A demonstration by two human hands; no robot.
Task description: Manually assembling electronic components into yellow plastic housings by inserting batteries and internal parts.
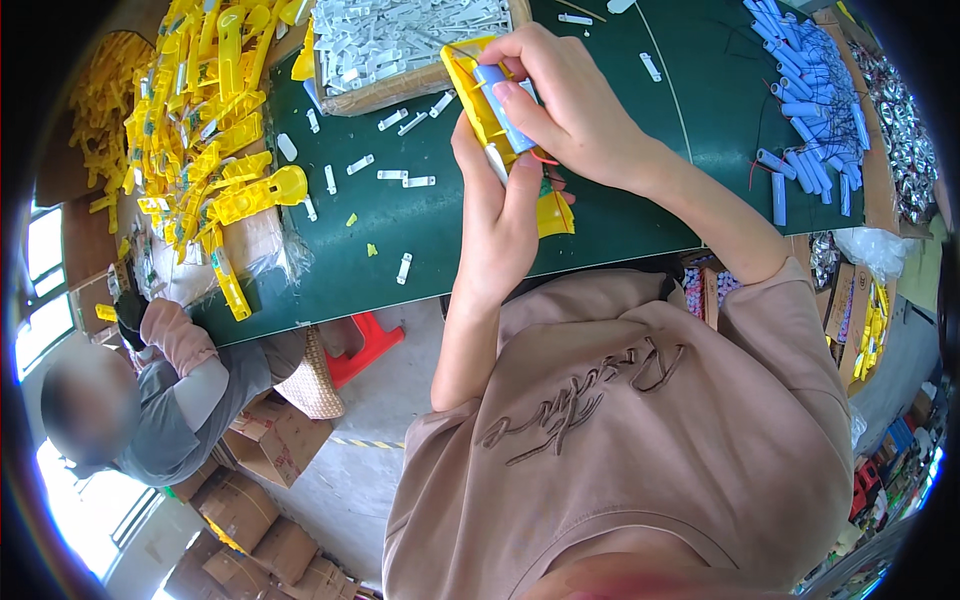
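Note:
A yellow plastic housing [467, 85] is tilted up over the green table, with my left hand [500, 225] closed around its near end. Lying lengthwise in or against the housing is a blue cylindrical battery [510, 122] with a red wire at its near end. My right hand [575, 105] grips the battery, thumb on top and fingers over the housing's far side. A small white piece shows by my left fingers. More yellow plastic [555, 215] appears below my hands; whether it joins the housing is hidden.
A cardboard tray [395, 97] of white strips stands at the far side, with loose strips [392, 175] around it. Yellow housings [235, 195] are heaped at left, blue wired batteries [800, 110] at right. A co-worker [190, 410] sits at the lower left beside a red stool [367, 350].

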